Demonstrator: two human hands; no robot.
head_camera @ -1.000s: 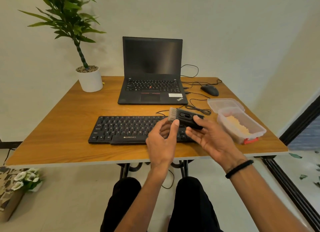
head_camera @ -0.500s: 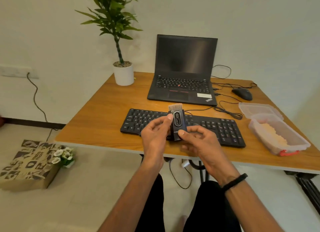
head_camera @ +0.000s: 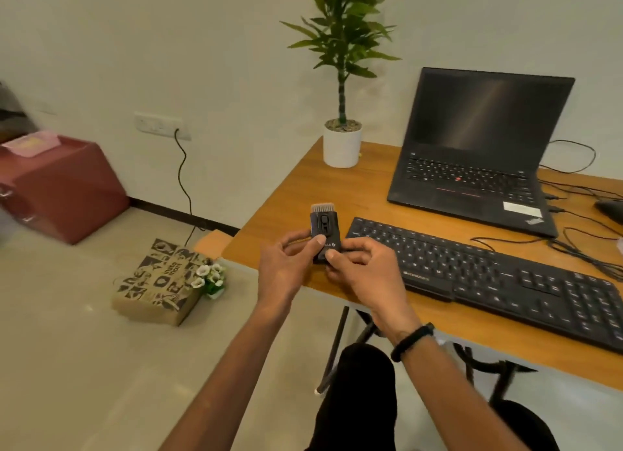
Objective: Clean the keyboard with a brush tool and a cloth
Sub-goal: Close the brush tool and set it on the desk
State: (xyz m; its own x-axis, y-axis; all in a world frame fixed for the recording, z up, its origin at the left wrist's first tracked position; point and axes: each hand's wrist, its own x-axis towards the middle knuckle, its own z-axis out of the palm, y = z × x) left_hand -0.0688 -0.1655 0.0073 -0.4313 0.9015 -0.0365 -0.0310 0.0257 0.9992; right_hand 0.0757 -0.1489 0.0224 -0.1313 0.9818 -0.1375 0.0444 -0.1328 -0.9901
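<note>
Holding the brush tool [head_camera: 324, 232] upright in both hands above the table's [head_camera: 340, 194] near left corner.
The left hand [head_camera: 286, 268] and right hand [head_camera: 364, 271] are pinching its dark body with curled fingers and thumbs, bristles pointing up; the keyboard [head_camera: 485, 275] is lying on the table just right of the hands, in front of the laptop [head_camera: 478, 147].

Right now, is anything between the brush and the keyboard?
Nothing visible. Both hands, left and right, hold the brush upright just left of the keyboard; only bare table lies between.
</note>
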